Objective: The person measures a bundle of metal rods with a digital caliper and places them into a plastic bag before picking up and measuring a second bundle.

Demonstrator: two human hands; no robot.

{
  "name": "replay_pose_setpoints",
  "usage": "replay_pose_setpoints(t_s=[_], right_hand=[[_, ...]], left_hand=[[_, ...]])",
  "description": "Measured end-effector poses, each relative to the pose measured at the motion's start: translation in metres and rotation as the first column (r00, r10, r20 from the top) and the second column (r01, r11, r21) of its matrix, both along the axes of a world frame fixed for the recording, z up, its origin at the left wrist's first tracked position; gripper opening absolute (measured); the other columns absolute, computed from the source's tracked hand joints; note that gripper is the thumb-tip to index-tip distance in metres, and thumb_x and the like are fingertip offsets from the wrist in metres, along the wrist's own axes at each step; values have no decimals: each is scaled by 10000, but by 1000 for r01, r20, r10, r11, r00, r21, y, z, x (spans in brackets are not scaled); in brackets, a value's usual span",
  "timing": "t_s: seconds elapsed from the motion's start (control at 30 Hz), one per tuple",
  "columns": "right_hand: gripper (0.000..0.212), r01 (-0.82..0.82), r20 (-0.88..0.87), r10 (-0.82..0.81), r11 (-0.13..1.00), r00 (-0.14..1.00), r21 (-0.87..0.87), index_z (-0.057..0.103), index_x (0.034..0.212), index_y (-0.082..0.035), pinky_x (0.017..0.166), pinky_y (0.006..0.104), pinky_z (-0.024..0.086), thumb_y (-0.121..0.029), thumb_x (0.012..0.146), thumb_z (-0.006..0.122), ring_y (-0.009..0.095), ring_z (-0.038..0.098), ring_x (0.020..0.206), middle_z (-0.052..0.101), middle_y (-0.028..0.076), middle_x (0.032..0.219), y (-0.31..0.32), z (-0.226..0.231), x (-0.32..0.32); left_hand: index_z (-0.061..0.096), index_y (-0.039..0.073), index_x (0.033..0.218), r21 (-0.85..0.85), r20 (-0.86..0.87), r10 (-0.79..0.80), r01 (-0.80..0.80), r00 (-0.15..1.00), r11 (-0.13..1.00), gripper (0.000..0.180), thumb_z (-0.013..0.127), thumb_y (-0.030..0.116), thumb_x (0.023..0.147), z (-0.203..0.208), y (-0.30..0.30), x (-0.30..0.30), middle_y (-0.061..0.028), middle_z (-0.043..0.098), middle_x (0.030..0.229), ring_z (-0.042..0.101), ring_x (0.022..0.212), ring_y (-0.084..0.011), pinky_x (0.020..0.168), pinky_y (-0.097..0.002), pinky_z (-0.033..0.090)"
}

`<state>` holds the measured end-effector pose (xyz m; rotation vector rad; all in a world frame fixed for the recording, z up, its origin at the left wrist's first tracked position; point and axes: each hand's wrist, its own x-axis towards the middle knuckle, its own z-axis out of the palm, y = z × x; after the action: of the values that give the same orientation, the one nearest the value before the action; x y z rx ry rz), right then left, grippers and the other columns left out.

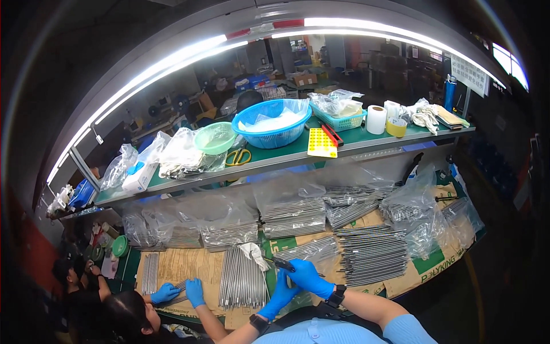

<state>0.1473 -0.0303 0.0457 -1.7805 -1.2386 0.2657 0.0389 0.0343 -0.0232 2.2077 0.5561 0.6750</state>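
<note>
Right hand (306, 276), blue-gloved, lower centre of the frame: fingers closed around a small dark tool (283, 264). Left hand (281, 295), likewise gloved, raised just beside it; whether its fingers pinch the tool cannot be told. The tool's long axis slants, one end toward the upper left of the frame, the other entering the right hand.

Left of the tool, a white cloth (252, 254) lies on a stack of metal rods (243, 286), whose rods run roughly up and down the frame. A second rod stack (373, 255), right of centre, lies near crosswise. Brown paper (192, 264) beneath bears large green printing, lower right. White notice (470, 74), upper right: rows of dark characters.
</note>
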Motion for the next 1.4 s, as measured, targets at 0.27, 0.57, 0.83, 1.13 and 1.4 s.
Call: replay_pose_setpoints(t_s=[0.27,0.57,0.83,1.13,1.4], right_hand=[[146,42,98,-44,999,994,27,565,834,-25,621,451,450,-137,741,580,390,563,757,581,189,813,1,-8,-1],[401,10,-577,15,999,817,40,583,956,54,589,328,500,-338,873,566,243,633,751,626,163,808,-13,-6,40],[456,-308,-695,-21,887,718,-344,530,1113,54,605,319,543,-347,897,528,212,645,784,621,144,884,-70,-69,63],[450,-403,-619,-67,704,782,-585,513,1122,50,513,327,543,-337,891,503,229,652,736,620,140,842,-103,-130,77],[398,-154,-126,99,804,987,-575,606,979,-28,546,354,484,-394,824,591,283,638,681,645,142,755,-105,-82,95]], left_hand=[[368,17,1246,-452,112,12,40,994,891,482,580,131,828,-29,4,28,-142,571,1054,558,968,-235,804,-337,451],[626,19,912,-663,296,171,73,940,745,122,631,54,795,12,7,18,-37,633,847,568,776,-119,711,-264,456],[629,6,903,-669,373,357,-18,856,743,109,610,38,801,11,13,-22,-38,630,835,585,789,-119,765,-265,458],[622,-6,863,-701,381,494,-104,782,706,77,621,1,786,15,-16,-21,-39,625,822,588,774,-130,724,-259,471],[597,3,927,-662,299,291,-22,909,749,114,606,10,814,37,-37,3,-83,640,928,604,871,-148,788,-271,482]])
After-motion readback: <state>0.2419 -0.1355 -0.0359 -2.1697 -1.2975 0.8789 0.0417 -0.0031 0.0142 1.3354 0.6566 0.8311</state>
